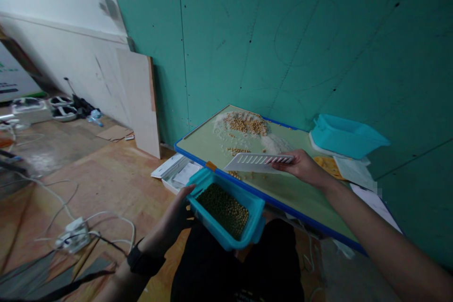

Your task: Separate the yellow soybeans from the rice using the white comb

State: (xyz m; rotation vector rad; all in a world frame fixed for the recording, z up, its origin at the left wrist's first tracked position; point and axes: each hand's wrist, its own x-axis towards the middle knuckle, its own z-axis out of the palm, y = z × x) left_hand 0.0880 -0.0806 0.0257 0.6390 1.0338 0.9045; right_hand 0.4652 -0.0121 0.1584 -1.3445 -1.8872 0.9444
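My left hand [177, 212] is closed on the left end of a blue plastic bin [259, 214], thumb over its rim. The bin is against the table's front edge, above my lap. Inside it lie dark green beans [215, 198] with yellow soybeans [239, 217] toward the right. In my right hand [300, 166] is a white slotted plastic scraper [244, 163], held over the table near the front edge. Soybeans [247, 126] and white rice-like grains [220, 126] are heaped at the table's far left. More soybeans are scattered near the scraper; it partly hides them.
The green-topped table [297, 193] with blue edging stands against a green wall [226, 33]. A second blue bin [347, 137] sits at its back right, near a yellow packet [327, 168] and papers [371, 198]. At floor level on the left are a power strip [74, 236] and cables.
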